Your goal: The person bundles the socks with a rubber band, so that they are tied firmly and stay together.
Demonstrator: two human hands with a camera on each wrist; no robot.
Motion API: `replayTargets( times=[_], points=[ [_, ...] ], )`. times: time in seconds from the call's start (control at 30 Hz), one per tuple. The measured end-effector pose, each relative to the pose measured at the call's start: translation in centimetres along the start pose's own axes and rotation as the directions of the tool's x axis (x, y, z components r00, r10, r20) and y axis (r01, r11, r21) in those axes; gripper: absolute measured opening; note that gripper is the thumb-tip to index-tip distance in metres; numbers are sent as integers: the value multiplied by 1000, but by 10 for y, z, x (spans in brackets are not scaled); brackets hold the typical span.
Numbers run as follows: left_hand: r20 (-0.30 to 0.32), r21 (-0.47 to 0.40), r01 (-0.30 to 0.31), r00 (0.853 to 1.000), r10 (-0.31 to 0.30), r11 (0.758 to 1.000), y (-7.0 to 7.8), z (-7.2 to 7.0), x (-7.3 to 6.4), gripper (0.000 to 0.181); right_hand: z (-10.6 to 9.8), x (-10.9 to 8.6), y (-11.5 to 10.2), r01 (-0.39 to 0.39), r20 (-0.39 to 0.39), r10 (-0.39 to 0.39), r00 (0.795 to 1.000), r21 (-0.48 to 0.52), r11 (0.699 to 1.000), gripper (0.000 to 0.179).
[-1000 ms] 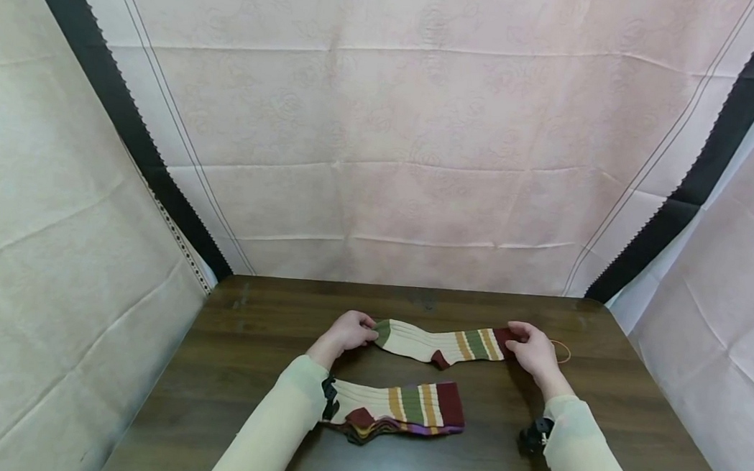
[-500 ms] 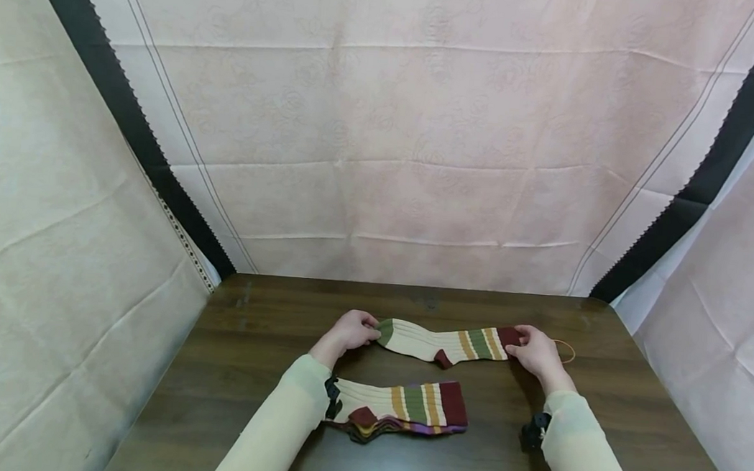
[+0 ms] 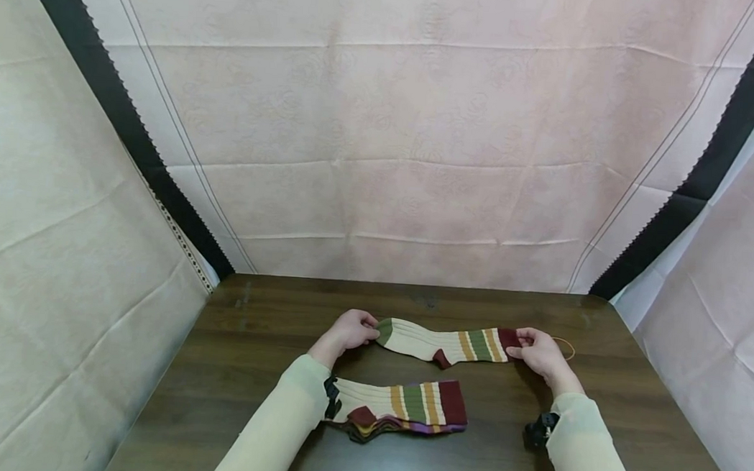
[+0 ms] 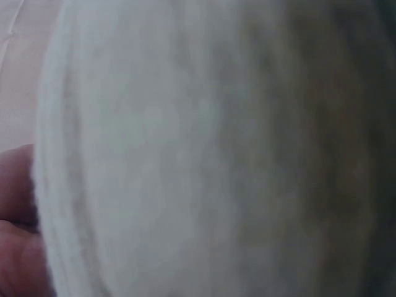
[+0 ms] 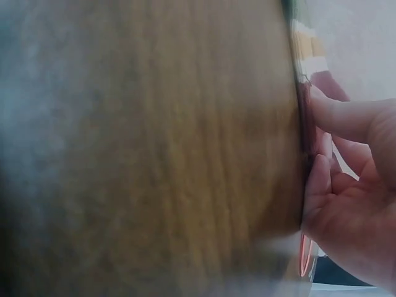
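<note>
A cream sock (image 3: 419, 341) with green and mustard stripes lies stretched out sideways on the table. Its green toe points left and its burgundy cuff right. My left hand (image 3: 349, 331) pinches the toe. At the other end, the fingers and thumb of my right hand (image 3: 541, 355) pinch the cuff; the right wrist view also has this hand (image 5: 352, 179) at the burgundy edge. Closer to me rests a pile of several striped socks (image 3: 405, 404), its left end partly behind my left wrist. Blurred cream ribbed fabric (image 4: 142, 154) fills most of the left wrist view, with fingertips (image 4: 21, 260) at its left edge.
Beyond my right hand lies a thin yellowish elastic loop (image 3: 566, 348), partly hidden. The brown wooden table (image 3: 262, 416) ends at a pale cloth wall (image 3: 418, 195) at the back, with cloth on both sides too.
My right hand has shifted slightly to the right along the cuff. My left hand stays on the toe, and the pile has not moved.
</note>
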State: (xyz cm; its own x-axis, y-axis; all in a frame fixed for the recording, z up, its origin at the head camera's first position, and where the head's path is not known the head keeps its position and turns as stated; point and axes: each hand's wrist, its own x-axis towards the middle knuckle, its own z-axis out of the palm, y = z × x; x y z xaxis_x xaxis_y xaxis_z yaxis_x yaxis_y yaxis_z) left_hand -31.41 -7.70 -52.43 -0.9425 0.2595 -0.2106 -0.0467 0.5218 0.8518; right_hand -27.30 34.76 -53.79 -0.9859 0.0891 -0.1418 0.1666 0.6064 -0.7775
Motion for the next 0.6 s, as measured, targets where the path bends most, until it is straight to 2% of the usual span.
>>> replayTargets(
  times=[0.17, 0.6],
  points=[
    [1, 0, 6, 1000, -6, 1000, -1, -1, -2, 23, 3, -1, 2, 30, -29, -30, 999, -15, 999, 41],
    [-5, 0, -18, 1000, 18, 1000, 2, 2, -1, 24, 4, -6, 3, 53, -46, -55, 997, -52, 997, 44]
  ],
)
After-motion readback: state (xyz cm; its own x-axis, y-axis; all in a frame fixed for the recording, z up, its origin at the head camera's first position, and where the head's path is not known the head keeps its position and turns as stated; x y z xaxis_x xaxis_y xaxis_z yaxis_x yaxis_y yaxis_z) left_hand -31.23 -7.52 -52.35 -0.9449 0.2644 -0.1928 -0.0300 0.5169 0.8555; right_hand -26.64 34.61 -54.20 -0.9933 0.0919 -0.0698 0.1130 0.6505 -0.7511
